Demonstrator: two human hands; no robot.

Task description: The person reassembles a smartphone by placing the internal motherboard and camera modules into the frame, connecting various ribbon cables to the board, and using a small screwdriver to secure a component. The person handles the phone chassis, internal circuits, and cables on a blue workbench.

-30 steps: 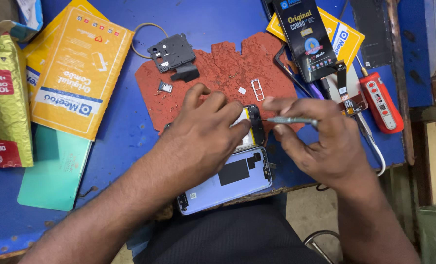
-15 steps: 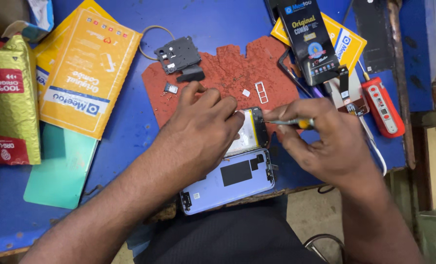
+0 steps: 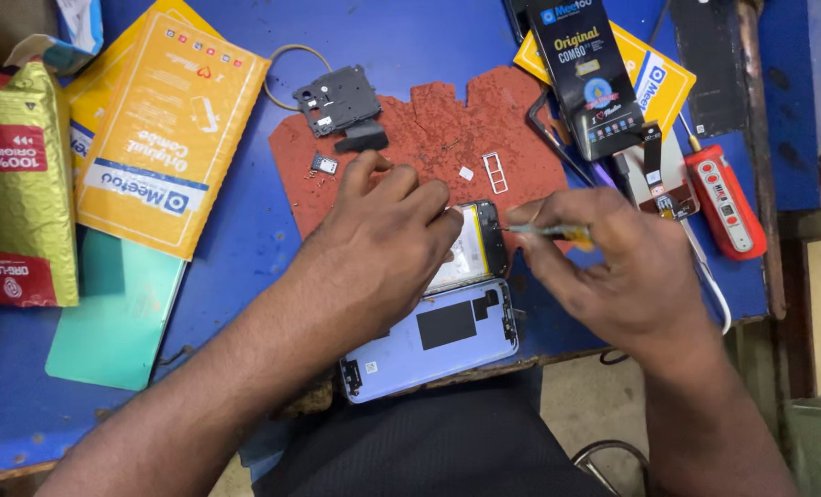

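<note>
- Here the left hand [image 3: 383,244] presses flat on the opened phone [image 3: 473,247] lying on the red mat [image 3: 429,129]; fingers spread
- right hand [image 3: 622,276] pinches a small screwdriver [image 3: 544,232], tip at the phone's top edge
- lilac back cover [image 3: 429,345] just beside, on the blue table [image 3: 245,239]

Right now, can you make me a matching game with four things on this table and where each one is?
Things:
1. screwdriver
2. red tool
3. lilac back cover
4. green sheet

Places:
A. nearest the table's front edge
B. in the right hand
C. far right, beside a white cable
D. on the left, partly under a yellow envelope

Pairs: 1-B, 2-C, 3-A, 4-D
</note>
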